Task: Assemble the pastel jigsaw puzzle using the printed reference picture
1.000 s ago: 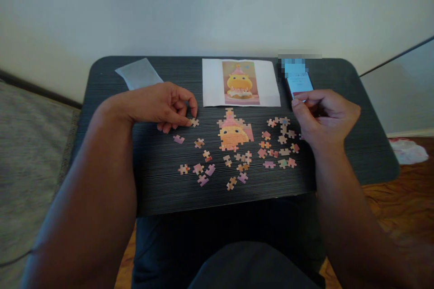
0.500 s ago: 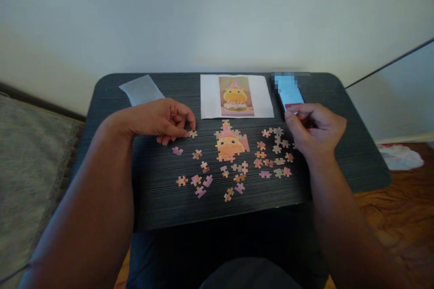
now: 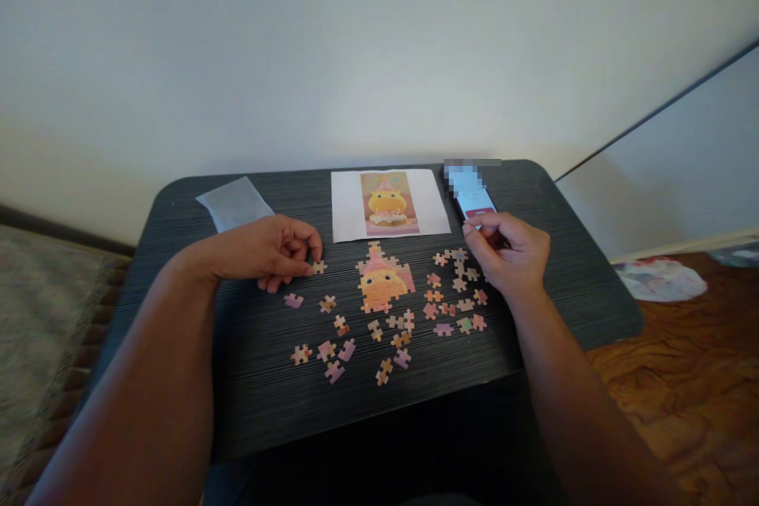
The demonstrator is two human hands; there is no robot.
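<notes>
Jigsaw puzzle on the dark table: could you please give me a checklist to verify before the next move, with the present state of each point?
1. Printed picture uncovered by the hands: ok.
2. Joined section uncovered by the hands: ok.
3. Left hand at a loose piece: ok; its fingertips are at the piece's edge.
4. That piece firmly gripped: cannot tell.
5. Right hand well away from the phone: not ok; its fingertips are at the near edge.

One left hand [image 3: 283,247], one right hand [image 3: 511,249]; one bench [image 3: 266,419]; one partly assembled puzzle [image 3: 385,282]; over twenty loose pieces [image 3: 293,300], too crowded for an exact count; one printed sheet [image 3: 390,204]; one phone [image 3: 477,198]; one translucent pouch [image 3: 234,204].
</notes>
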